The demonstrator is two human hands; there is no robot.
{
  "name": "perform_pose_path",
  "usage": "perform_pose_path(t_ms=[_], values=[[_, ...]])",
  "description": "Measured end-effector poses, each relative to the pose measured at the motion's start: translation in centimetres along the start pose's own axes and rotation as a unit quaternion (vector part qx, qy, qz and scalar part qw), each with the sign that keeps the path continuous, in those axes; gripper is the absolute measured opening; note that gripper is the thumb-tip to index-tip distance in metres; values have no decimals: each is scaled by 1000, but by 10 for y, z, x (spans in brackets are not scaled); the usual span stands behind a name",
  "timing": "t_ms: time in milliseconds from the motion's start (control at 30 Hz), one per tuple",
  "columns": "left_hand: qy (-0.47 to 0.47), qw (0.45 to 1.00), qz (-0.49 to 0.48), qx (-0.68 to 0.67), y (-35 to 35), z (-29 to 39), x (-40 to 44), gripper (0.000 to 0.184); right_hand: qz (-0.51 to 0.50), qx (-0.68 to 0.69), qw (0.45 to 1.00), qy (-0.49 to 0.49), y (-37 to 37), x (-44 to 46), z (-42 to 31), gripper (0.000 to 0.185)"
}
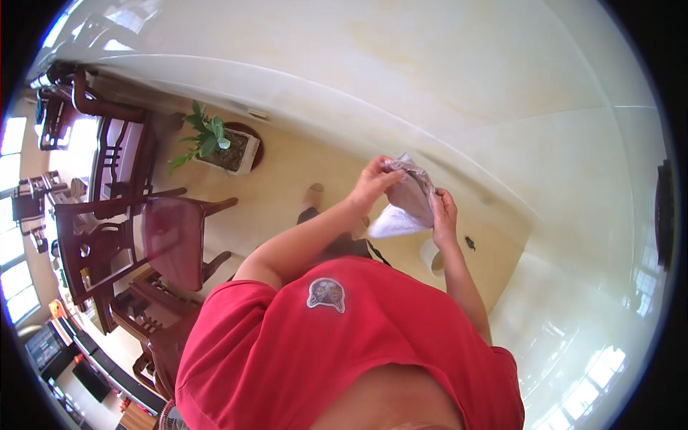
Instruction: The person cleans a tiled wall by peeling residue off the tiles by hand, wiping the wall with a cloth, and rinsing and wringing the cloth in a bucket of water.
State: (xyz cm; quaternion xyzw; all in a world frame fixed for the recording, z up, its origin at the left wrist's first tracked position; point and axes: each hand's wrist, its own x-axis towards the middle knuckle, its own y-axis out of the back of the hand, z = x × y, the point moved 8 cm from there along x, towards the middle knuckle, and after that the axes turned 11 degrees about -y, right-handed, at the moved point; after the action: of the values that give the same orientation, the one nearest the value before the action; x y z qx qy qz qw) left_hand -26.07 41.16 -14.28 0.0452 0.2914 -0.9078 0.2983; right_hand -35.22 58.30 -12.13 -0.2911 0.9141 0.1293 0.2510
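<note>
A thin, pale plastic bag [403,215] hangs between my two hands, its mouth facing up and partly spread. My left hand [375,179] pinches the rim of the bag on the left side of the view. On the right side, my right hand [444,212] grips the opposite edge of the rim. The inside of the bag looks greyish, and its lower part is whiter. Below the bag, near my right wrist, stands a white round bin [432,256] on the floor, partly hidden by my forearm.
A potted plant [233,149] stands by the wall at the upper left. Dark wooden chairs [172,240] are at the left. A small dark object [470,244] lies on the floor right of my right hand. Glossy pale walls [516,79] rise ahead and at the right.
</note>
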Motion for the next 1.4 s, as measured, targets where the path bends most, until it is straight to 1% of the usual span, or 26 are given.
perform_pose_path(t_ms=[67,100,133,167,200,300,400,500,600,700,733,833,867,900,933,1033,1067,1167,1267,1367,1400], values=[[-90,990,82,74,24,48,-7,30,-18,147,988,-50,-14,-19,-4,25],[-177,967,126,134,40,77,-7,27,-18,162,985,-47,-17,-24,-7,25],[-260,931,169,192,54,108,-6,24,-18,176,983,-44,-21,-27,-9,25],[-268,935,201,119,62,134,-3,20,-19,190,981,-41,-24,-29,-11,26],[-276,932,231,45,69,158,1,17,-16,173,984,-43,-27,-31,-12,26],[-357,901,242,37,85,201,22,17,-10,139,989,-45,-33,-34,-15,25],[-289,926,191,-150,86,202,45,21,-7,154,987,-35,-30,-34,-15,25],[-251,928,221,-166,87,195,49,26,6,189,982,-24,-25,-36,-15,23],[-264,912,249,-190,79,195,46,27,8,211,977,-18,-24,-37,-19,23],[-299,918,219,-137,75,192,49,23,-3,220,975,-20,-26,-35,-17,23],[-291,924,220,-115,73,187,50,23,-5,219,975,-21,-28,-34,-18,23],[-226,953,193,54,69,160,50,24,-7,196,980,-19,-32,-33,-20,24],[-191,946,173,196,63,152,48,26,-6,185,983,-17,-33,-32,-21,24],[-152,918,149,334,56,142,45,29,-9,179,984,-16,-35,-32,-23,24],[-133,894,62,423,42,129,45,29,-9,174,985,-14,-36,-32,-26,25],[-108,958,-69,255,13,108,28,21,-10,155,988,-13,-29,-34,-26,26],[-77,984,-96,125,11,99,23,16,-9,151,988,-12,-26,-35,-25,27],[-76,995,-59,5,29,97,17,14,-6,173,985,-20,-27,-40,-28,27],[-41,991,-26,-126,39,99,13,22,-11,202,979,-19,-27,-41,-22,27],[-34,980,2,-197,48,103,18,32,-10,208,978,-26,-28,-43,-17,27],[-30,979,21,-201,51,105,21,34,-10,203,979,-29,-30,-44,-17,28]])
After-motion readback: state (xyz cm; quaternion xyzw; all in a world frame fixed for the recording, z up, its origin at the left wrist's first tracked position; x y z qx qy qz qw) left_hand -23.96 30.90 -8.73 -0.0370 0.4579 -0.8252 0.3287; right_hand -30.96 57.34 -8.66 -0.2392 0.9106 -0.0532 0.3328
